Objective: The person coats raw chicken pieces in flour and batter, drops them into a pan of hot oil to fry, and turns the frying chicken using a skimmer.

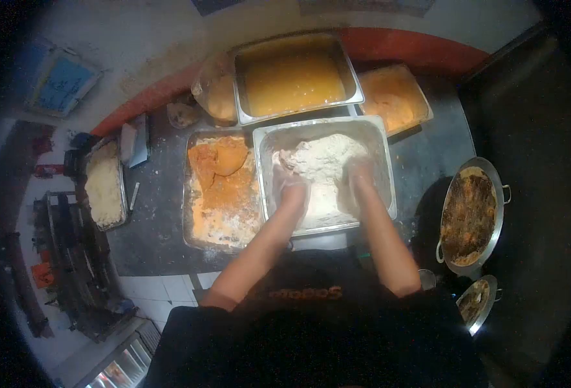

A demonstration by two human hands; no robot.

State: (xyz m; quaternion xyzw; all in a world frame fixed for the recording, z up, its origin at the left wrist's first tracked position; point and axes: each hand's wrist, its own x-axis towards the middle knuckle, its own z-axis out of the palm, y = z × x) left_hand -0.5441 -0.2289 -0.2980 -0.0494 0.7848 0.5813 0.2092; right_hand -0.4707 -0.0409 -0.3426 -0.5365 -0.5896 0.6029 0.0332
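Both hands down in the white powder, the heap uneven

I have both arms reaching into the metal pan [391, 187] in front of me, at the near edge of the counter [159, 204]. The white powder [327, 155] lies inside it, piled in a rough mound toward the far side and spread smoother and lower toward me. My left hand [286, 185] is at the left side of the mound, by some lumpy bits; my right hand [361, 171] is at its right side. Both are blurred and partly lost against the powder, so I cannot tell whether my fingers are spread, curled or closed on something.

As far as I can judge, I am partway through working this powder. It is in the pan and my hands are in it, but the mound is loose and ridged, not evened out. How much handling it has left, I cannot say.

To the left, the orange powder [224, 184] sits in its own tray [188, 220], clumped at the far end and patchy with white nearer me. Beyond my pan stands a deep pan [236, 97] of yellow liquid [292, 84], with an orange-filled tray [395, 103] to its right. My hands are in none of these.
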